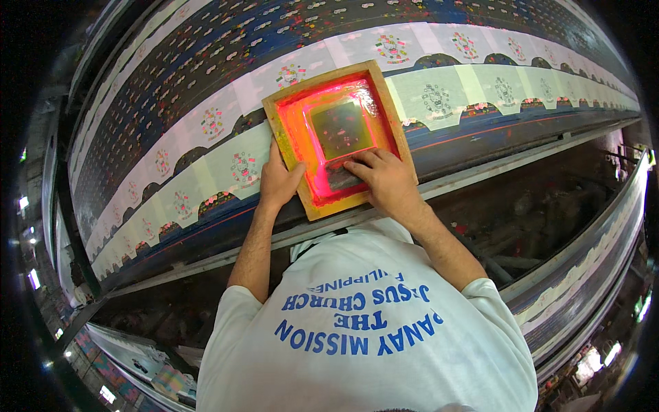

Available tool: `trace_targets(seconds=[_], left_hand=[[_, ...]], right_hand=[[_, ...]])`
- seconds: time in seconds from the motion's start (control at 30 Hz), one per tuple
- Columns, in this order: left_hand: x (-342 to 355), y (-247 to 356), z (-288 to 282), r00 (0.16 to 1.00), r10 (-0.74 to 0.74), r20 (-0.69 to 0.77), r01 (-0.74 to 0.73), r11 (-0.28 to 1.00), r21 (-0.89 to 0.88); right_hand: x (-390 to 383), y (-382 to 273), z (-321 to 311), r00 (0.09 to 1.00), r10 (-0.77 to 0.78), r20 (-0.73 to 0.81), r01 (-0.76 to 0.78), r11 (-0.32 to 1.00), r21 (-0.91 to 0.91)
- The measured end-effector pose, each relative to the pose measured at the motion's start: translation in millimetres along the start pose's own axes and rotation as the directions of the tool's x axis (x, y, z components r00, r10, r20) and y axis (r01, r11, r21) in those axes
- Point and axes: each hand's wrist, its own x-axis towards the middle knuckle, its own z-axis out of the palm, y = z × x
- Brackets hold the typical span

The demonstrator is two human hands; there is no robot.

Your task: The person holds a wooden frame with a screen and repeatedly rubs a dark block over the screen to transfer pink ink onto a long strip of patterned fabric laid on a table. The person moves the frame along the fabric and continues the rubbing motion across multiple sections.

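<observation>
A wooden printing frame (338, 137) lies flat on a long printing table (171, 89), its pale timber border stained with ink and its mesh flooded bright red and orange around a greenish square at the centre. The frame sits tilted on a strip of white cloth (439, 93) that runs the length of the table and carries a row of round printed emblems, spaced evenly to either side of the frame. The left hand (276, 182) rests on the frame's near left edge, fingers together and laid flat along the wood, thumb hooked over the rim toward the mesh. The right hand (383, 180) reaches inside the frame, fingers close together and curled down onto a dark squeegee (341, 177) at the near edge of the mesh, pressing it against the red ink. Beyond the white strip, a dark blue cloth (206, 48) dotted with small pale shapes covers the far part of the table. A grey metal rail (480, 175) borders the table's near side, just beneath both wrists. The person's white shirt (371, 329) with blue lettering fills the foreground.
</observation>
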Motion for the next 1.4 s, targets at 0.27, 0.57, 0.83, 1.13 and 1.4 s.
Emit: trace_targets(seconds=[0.27, 0.57, 0.83, 1.13, 1.4], left_hand=[[5, -27, 13, 0.995, 0.095, -0.036, -0.102, 0.957, -0.272], [4, -25, 8, 0.995, 0.096, -0.028, -0.098, 0.993, -0.068], [6, -23, 3, 0.999, 0.040, 0.003, -0.040, 0.998, -0.043], [3, -13, 3, 0.995, 0.095, -0.013, -0.094, 0.995, 0.012], [7, -24, 3, 0.996, 0.085, -0.003, -0.085, 0.996, 0.032]], right_hand=[[-1, 8, 4, 0.994, -0.063, -0.090, 0.064, 0.998, 0.006], [61, 33, -22, 0.976, -0.023, 0.215, 0.012, 0.999, 0.052], [153, 49, -10, 0.987, 0.028, 0.156, -0.026, 1.000, -0.017], [31, 5, -17, 0.984, 0.040, 0.173, -0.050, 0.997, 0.058], [138, 49, -18, 0.971, 0.097, 0.217, -0.125, 0.985, 0.119]])
